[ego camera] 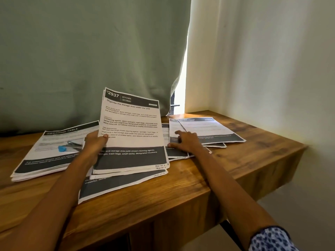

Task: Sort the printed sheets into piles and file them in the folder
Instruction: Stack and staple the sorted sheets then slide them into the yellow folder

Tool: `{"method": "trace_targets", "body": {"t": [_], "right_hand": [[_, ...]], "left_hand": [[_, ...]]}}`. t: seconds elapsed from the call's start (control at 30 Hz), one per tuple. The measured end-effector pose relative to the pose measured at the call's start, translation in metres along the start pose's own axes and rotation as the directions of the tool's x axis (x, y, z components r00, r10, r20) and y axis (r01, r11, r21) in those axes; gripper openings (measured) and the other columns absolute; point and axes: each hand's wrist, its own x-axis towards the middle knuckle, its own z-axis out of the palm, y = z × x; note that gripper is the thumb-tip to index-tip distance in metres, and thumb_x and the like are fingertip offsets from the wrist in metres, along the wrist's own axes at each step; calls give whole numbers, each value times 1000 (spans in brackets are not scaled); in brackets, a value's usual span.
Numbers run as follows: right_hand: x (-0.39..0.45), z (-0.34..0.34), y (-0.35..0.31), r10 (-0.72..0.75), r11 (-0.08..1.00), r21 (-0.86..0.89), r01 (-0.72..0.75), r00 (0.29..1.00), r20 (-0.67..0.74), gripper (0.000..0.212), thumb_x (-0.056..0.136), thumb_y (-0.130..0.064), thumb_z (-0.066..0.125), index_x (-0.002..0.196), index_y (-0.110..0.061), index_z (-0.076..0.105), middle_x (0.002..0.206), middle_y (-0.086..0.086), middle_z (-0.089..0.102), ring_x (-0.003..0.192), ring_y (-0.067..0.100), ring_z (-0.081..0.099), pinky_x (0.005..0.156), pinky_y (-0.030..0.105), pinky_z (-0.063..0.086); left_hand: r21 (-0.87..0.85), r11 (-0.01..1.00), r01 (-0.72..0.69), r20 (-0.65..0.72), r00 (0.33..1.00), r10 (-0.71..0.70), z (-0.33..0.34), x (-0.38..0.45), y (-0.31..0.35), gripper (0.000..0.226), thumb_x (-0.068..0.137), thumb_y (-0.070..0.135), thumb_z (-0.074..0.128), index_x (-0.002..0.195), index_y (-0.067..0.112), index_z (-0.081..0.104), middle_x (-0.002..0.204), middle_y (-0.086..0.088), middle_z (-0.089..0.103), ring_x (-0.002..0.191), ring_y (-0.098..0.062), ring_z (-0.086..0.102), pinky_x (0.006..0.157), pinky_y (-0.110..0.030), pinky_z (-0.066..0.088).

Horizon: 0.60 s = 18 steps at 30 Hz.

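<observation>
My left hand (95,142) grips a small bundle of printed sheets (132,127) by its left edge, tilted up off the table; the top page reads "2937 KITCHEN". Under it lies another sheet (116,187) with a dark band along its bottom. My right hand (186,142) rests with spread fingers on a fanned spread of sheets (208,129) at the right of the table. A thicker pile of sheets (50,154) headed "DRESSING TABLE" lies at the left. No folder is in view.
A stapler with a blue tip (70,146) lies on the left pile. The wooden table (226,171) ends in an edge at the right and front. A grey-green curtain (90,51) hangs behind; a cream wall (272,60) stands at the right.
</observation>
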Motion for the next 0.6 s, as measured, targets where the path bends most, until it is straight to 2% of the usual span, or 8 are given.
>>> {"method": "trace_targets", "body": {"t": [0.1, 0.17, 0.27, 0.4, 0.47, 0.53, 0.57, 0.6], "right_hand": [[2, 4, -7, 1, 998, -62, -1, 1000, -2, 43, 92, -42, 53, 122, -10, 55, 117, 11, 63, 103, 24, 59, 90, 33, 46], [1, 4, -10, 10, 995, -101, -14, 999, -32, 35, 95, -29, 52, 124, -11, 53, 120, 11, 61, 105, 24, 59, 90, 32, 47], [-4, 3, -11, 33, 988, -151, -44, 997, -68, 42, 92, -17, 57, 132, -14, 46, 127, 10, 57, 113, 25, 55, 95, 34, 45], [-8, 1, -9, 60, 996, -60, -73, 979, -197, 44, 93, -12, 54, 136, -15, 43, 128, 13, 56, 113, 27, 57, 94, 34, 46], [-9, -2, -12, 12, 999, 36, 0, 940, -341, 40, 95, -13, 51, 135, -11, 45, 124, 14, 60, 108, 27, 60, 90, 28, 48], [-9, -3, -18, -9, 947, 280, 158, 883, -469, 34, 98, -16, 46, 130, -5, 47, 120, 16, 61, 103, 26, 62, 78, 15, 47], [-10, -3, -23, 11, 858, 465, 217, 898, -439, 34, 99, -19, 44, 130, -4, 46, 121, 17, 58, 102, 25, 61, 74, 12, 48], [-13, -4, -29, 0, 742, 631, 225, 942, -336, 36, 100, -23, 41, 131, -4, 43, 123, 17, 55, 103, 24, 58, 74, 15, 50]], "left_hand": [[-1, 1000, 12, -7, 1000, -12, -2, -1, -2, 35, 98, 8, 42, 132, 3, 47, 135, -16, 51, 123, -33, 47, 94, -38, 39], [-3, 1000, 22, -18, 1000, -22, -4, -2, -3, 35, 98, 8, 42, 133, 2, 46, 135, -17, 51, 123, -34, 47, 96, -40, 38], [-14, 999, 41, -29, 999, -41, -6, -2, -3, 36, 98, 7, 42, 133, 2, 46, 135, -17, 51, 123, -34, 48, 97, -42, 39], [-21, 998, 53, -30, 998, -54, -7, -4, -3, 36, 98, 6, 42, 133, 2, 46, 135, -18, 51, 123, -34, 48, 97, -41, 39], [-19, 998, 54, -33, 998, -55, -7, -5, -3, 36, 98, 6, 42, 133, 1, 46, 134, -18, 51, 122, -34, 48, 97, -41, 39], [-20, 998, 59, -36, 998, -59, -6, -5, -3, 36, 98, 7, 42, 133, 2, 45, 135, -18, 51, 122, -35, 48, 95, -41, 39], [-21, 998, 58, -37, 998, -58, -6, -6, -3, 36, 98, 8, 42, 134, 2, 45, 135, -18, 50, 122, -35, 48, 94, -41, 39], [-18, 998, 54, -41, 998, -54, -6, -6, -3, 36, 98, 8, 42, 134, 2, 45, 135, -18, 50, 122, -35, 47, 94, -40, 40]]}}
